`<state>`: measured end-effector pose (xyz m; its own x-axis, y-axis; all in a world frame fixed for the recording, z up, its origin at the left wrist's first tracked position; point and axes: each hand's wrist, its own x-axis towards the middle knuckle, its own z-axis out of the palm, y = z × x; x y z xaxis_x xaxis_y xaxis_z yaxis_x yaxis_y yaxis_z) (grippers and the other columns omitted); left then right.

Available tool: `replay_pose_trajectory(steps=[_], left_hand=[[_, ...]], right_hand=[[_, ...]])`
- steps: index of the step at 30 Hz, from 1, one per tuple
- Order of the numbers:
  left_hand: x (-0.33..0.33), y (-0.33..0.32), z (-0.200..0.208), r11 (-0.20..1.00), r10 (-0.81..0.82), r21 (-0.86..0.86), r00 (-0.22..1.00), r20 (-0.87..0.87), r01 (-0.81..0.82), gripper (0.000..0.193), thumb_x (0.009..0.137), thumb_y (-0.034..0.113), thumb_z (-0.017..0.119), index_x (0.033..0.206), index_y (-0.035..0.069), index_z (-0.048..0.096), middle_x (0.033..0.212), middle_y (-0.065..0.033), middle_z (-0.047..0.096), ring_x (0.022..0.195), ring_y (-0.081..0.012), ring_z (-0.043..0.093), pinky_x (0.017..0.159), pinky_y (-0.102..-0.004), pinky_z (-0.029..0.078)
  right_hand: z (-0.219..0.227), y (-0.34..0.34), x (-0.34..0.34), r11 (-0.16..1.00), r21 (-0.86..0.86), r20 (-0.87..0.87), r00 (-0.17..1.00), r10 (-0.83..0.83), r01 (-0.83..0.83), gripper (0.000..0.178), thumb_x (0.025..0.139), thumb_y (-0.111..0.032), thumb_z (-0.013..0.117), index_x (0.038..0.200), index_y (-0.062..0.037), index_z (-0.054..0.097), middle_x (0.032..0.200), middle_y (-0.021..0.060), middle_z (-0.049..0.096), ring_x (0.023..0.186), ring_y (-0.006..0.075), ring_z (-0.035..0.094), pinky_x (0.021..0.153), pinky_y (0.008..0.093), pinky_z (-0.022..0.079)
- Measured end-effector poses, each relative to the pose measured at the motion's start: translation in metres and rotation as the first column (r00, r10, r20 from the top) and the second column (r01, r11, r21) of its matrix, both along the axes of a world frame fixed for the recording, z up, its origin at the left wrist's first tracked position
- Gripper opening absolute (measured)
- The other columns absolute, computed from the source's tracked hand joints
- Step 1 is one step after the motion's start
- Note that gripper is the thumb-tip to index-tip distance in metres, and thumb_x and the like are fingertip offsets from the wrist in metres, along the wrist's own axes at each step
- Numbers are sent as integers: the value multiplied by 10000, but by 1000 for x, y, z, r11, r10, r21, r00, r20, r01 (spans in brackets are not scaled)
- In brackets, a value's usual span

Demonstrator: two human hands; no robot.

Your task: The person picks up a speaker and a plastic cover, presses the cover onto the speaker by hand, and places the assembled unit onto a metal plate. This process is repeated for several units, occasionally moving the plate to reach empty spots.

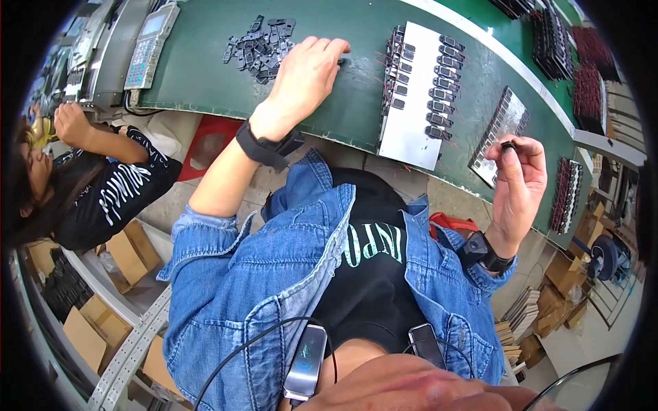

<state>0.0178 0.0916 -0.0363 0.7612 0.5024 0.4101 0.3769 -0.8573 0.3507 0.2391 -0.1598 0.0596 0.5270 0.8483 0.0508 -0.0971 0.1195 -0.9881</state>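
Observation:
My left hand [306, 77] is over the green bench top, at the right edge of a loose pile of small black plastic parts [259, 51]. Its fingers are curled together, and a bit of something dark shows by the fingertips. On the right, my right hand [519, 181] is raised near the bench's front edge, pinching a small black part [508, 146] between thumb and fingers. Between the hands lies a white plate [419, 89] with small black parts with thin red wires [444, 89] lined along both long sides.
A slotted metal plate [495, 140] lies beside my right hand. Several stacks of black parts with red wires [588, 82] stand far right, and another row [567, 195] sits at the bench's right end. A keypad device [149, 48] stands far left. Another person [113, 185] sits on the left.

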Motion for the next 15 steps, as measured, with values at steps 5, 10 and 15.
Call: replay_pose_trajectory(steps=[5, 10, 15], left_hand=[[-22, -8, 4, 997, 72, -23, 997, 13, -71, 233, 815, 57, 702, 1043, 51, 660, 939, -91, 644, 917, -306, 607, 802, -407, 528], [-2, -11, 0, 999, 10, 32, 1000, 21, -11, 177, 820, 63, 702, 994, 41, 679, 927, -106, 642, 893, -320, 610, 796, -412, 528], [6, -2, 8, 997, -47, -71, 988, -146, 37, 181, 833, 73, 696, 1010, 36, 685, 905, -128, 634, 854, -329, 612, 775, -423, 533]], right_hand=[[-9, -4, 0, 998, -31, -19, 999, -49, 48, 142, 970, -42, 633, 1108, -13, 611, 1023, 103, 679, 877, 186, 658, 856, 324, 523], [-13, 12, 3, 998, -35, -12, 999, -52, 51, 138, 961, -33, 643, 1096, -11, 627, 998, 95, 680, 884, 185, 662, 848, 324, 526], [-17, 21, -2, 999, 5, 52, 998, -38, 38, 132, 958, -30, 648, 1086, -2, 643, 1001, 89, 677, 886, 178, 663, 838, 318, 526]])
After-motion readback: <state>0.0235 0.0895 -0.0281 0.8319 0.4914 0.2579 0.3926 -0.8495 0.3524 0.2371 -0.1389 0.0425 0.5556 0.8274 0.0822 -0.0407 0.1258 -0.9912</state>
